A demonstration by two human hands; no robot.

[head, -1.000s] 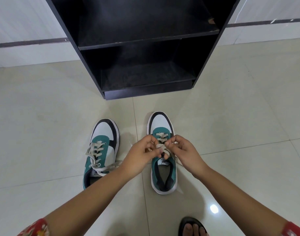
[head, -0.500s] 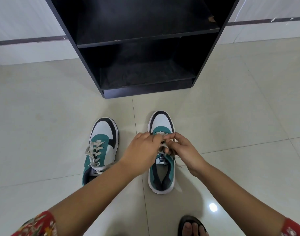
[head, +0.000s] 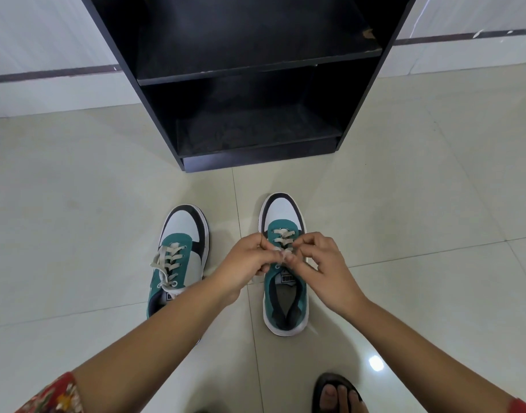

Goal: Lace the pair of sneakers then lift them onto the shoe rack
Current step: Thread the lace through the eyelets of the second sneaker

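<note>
Laces (head: pixel 282 238) on the right sneaker (head: pixel 284 263) are being worked a little higher than a moment ago, as the left hand (head: pixel 249 262) slides off the tongue and lacing nears its end. Both hands, left and right hand (head: pixel 321 263), are pinching the lace over the eyelets, while the left sneaker (head: pixel 178 257) is waiting laced beside it, below the empty shoe rack (head: pixel 255 159).

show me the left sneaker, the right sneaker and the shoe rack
left sneaker (head: pixel 182 225), head view, white toe cap
right sneaker (head: pixel 281 210), head view, white toe cap
shoe rack (head: pixel 257 160), head view, front of its base
</note>
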